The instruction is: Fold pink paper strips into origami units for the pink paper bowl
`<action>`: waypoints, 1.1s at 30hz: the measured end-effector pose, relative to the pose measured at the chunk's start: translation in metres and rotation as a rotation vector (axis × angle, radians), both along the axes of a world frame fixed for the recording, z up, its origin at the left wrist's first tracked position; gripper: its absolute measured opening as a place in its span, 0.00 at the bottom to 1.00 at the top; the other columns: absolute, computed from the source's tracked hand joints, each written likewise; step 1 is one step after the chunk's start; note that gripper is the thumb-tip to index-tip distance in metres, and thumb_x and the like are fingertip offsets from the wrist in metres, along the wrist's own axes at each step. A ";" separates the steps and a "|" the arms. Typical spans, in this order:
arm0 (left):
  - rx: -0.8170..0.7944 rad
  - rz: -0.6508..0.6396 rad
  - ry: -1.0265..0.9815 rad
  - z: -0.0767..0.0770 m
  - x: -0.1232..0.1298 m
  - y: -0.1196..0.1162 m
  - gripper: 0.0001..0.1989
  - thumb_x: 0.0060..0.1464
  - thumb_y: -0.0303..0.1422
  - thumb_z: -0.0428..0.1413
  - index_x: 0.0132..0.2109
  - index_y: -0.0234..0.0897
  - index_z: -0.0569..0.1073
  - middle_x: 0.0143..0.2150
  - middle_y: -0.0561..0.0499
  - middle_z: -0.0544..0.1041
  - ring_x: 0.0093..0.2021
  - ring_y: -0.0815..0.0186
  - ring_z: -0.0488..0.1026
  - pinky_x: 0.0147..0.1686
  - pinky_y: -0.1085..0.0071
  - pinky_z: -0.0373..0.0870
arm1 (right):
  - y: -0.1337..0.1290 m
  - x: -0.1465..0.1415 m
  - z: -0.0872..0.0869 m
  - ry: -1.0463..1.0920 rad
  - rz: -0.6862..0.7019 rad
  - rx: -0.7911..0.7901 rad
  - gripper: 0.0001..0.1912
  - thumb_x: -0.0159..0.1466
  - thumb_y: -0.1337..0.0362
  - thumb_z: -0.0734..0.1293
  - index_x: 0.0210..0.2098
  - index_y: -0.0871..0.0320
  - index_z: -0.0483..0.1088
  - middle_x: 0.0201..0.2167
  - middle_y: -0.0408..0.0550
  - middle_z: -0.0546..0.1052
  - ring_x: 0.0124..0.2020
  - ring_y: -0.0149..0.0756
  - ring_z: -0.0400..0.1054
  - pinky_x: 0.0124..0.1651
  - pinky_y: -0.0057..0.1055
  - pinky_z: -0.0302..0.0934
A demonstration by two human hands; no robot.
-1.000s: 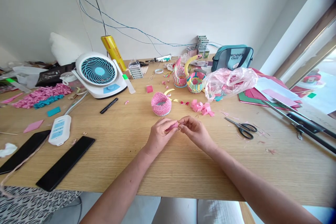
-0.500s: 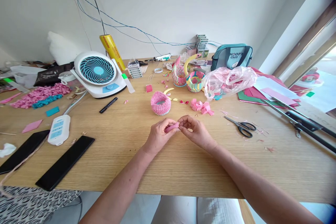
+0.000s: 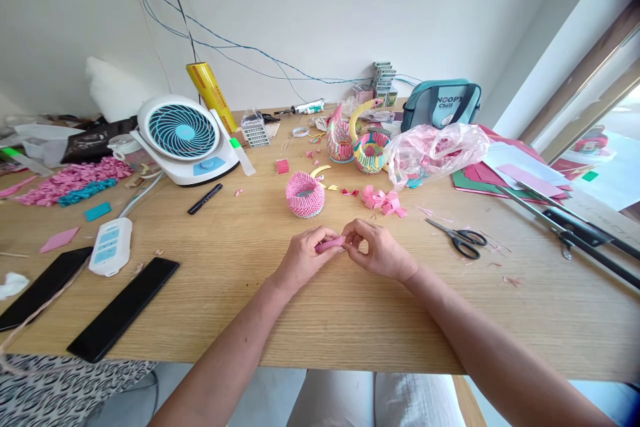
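My left hand point(image 3: 309, 255) is closed around a short pink stack of folded paper pieces point(image 3: 329, 245), pinched between thumb and fingers. At the stack's right end, my right hand point(image 3: 374, 248) is closed in a pinch; its fingertips touch that end, and whatever tiny piece they hold is hidden. Just beyond the hands stands a round pink folded-paper basket point(image 3: 305, 195), with a curved yellow paper piece point(image 3: 321, 171) behind it. Loose pink paper strips point(image 3: 383, 201) lie farther right.
Black-handled scissors point(image 3: 465, 240) lie right among paper scraps. Two colourful paper swans point(image 3: 371, 152) stand behind, near a pink plastic bag point(image 3: 440, 150). To the left are a fan point(image 3: 185, 137), a black pen point(image 3: 205, 199), a power strip point(image 3: 111, 247) and a black slab point(image 3: 125, 310).
The fingers of my right hand have shifted slightly at the end of the pink stack, and the hand has turned a little. The view has moved slightly.
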State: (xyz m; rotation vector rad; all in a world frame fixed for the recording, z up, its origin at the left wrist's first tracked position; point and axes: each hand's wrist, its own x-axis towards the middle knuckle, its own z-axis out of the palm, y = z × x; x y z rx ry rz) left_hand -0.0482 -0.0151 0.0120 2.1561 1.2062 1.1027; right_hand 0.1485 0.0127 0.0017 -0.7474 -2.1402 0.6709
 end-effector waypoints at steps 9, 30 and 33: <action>-0.155 -0.004 -0.091 -0.004 0.003 0.000 0.08 0.55 0.36 0.58 0.38 0.35 0.74 0.33 0.50 0.79 0.32 0.69 0.74 0.32 0.77 0.69 | 0.003 0.004 0.003 -0.014 -0.013 -0.007 0.09 0.57 0.73 0.64 0.37 0.57 0.67 0.30 0.46 0.74 0.28 0.32 0.68 0.33 0.29 0.63; -0.464 -0.075 -0.490 -0.014 0.007 0.009 0.13 0.51 0.41 0.62 0.37 0.34 0.77 0.33 0.49 0.78 0.33 0.68 0.73 0.36 0.71 0.70 | -0.002 -0.003 0.004 0.113 -0.037 -0.111 0.07 0.63 0.64 0.65 0.41 0.56 0.69 0.33 0.47 0.73 0.30 0.33 0.68 0.34 0.31 0.63; -0.641 -0.098 -0.649 -0.014 0.007 0.007 0.15 0.46 0.42 0.65 0.35 0.34 0.76 0.29 0.52 0.75 0.28 0.71 0.68 0.31 0.74 0.67 | -0.001 -0.008 0.006 0.274 0.038 -0.350 0.12 0.63 0.58 0.66 0.43 0.57 0.70 0.28 0.44 0.72 0.29 0.32 0.66 0.32 0.29 0.61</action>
